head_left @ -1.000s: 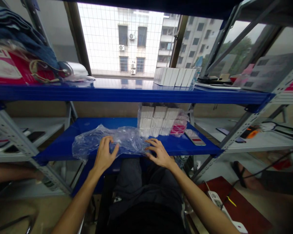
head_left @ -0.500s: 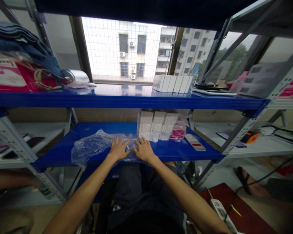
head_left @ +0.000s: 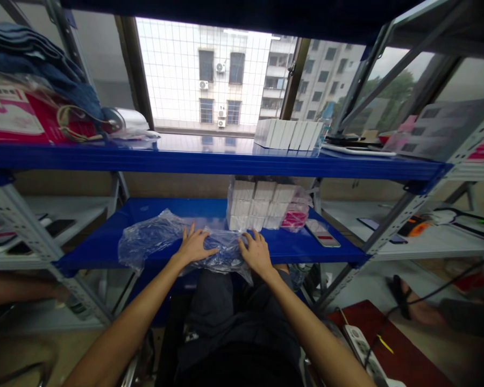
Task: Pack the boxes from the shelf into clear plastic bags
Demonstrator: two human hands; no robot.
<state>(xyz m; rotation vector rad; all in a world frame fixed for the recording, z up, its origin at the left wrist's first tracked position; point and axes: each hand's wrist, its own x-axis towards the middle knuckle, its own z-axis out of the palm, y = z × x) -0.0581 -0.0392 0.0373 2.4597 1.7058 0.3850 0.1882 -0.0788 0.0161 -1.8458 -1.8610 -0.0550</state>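
A crumpled clear plastic bag [head_left: 151, 239] stretches across the front of the lower blue shelf [head_left: 282, 250]. My left hand [head_left: 194, 246] rests on the middle of it, fingers spread and thumb pointing right. On the bag's right end lies my right hand [head_left: 257, 251], with its fingers also apart. A fold of the film hangs over the shelf's front edge between the hands. Just behind my right hand stands a plastic-wrapped stack of small white boxes [head_left: 254, 201], with a pink pack [head_left: 294, 216] at its right side.
A phone [head_left: 323, 233] lies right of the stack. The upper blue shelf [head_left: 185, 161] crosses above, carrying a row of white boxes [head_left: 288, 134] and a red box [head_left: 36, 115]. Metal posts [head_left: 403, 207] flank the space. A power strip [head_left: 363, 346] sits low on the right.
My hands have moved farther apart, the right one shifting right. More of the plastic bag between them now shows, spread out and draping over the front edge.
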